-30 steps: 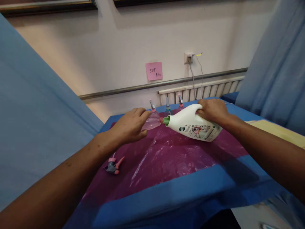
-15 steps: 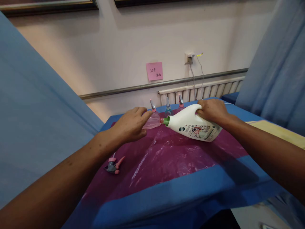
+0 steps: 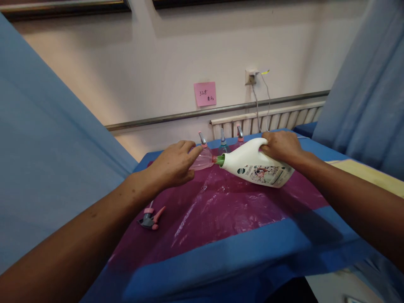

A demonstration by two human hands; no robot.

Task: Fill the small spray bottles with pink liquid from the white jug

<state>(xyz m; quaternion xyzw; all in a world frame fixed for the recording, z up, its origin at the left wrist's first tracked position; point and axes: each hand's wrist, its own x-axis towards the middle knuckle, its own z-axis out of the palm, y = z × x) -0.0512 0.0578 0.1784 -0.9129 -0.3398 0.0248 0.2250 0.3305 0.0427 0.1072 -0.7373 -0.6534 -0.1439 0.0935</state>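
Note:
My right hand [image 3: 280, 145] grips the handle of a white detergent jug [image 3: 249, 162], which is tipped over to the left. Its green spout [image 3: 220, 160] meets the mouth of a clear pink spray bottle [image 3: 203, 160]. Around that bottle's other end my left hand [image 3: 175, 164] is closed, hiding its base; the bottle is tilted with its neck to the right. On the purple plastic sheet [image 3: 202, 223], below my left forearm, lies a grey and pink trigger sprayer head [image 3: 149, 217]. Whether liquid is flowing cannot be seen.
Behind stand a teal spray bottle [image 3: 224, 147] and pink spray bottles [image 3: 240, 141], partly hidden. A blue cloth [image 3: 221, 252] covers the table under the sheet. Yellow cloth [image 3: 369, 174] lies at right. Blue curtains [image 3: 369, 84] hang on both sides; a radiator [image 3: 284, 115] is at the wall.

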